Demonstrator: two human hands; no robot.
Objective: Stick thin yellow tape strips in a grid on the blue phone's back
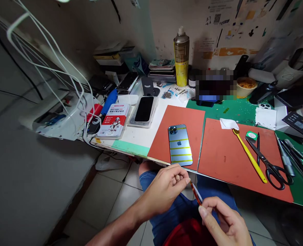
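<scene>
A blue phone [181, 145] lies back up on the left orange mat [159, 143], with several yellow-green strips across its back. Just in front of the mat's edge, my left hand [170, 184] pinches one end of a thin reddish-brown strip [197, 194] with a whitish side. The strip's lower right end is between the thumb and fingers of my right hand [221, 218]. Both hands are above my lap, nearer to me than the phone.
The right orange mat [228, 160] bears a yellow brush [251, 157], black scissors [268, 164] and a small green item [251, 136]. A black-screened phone [144, 109] and a battery box [114, 121] lie left. A spray can [181, 58] stands behind.
</scene>
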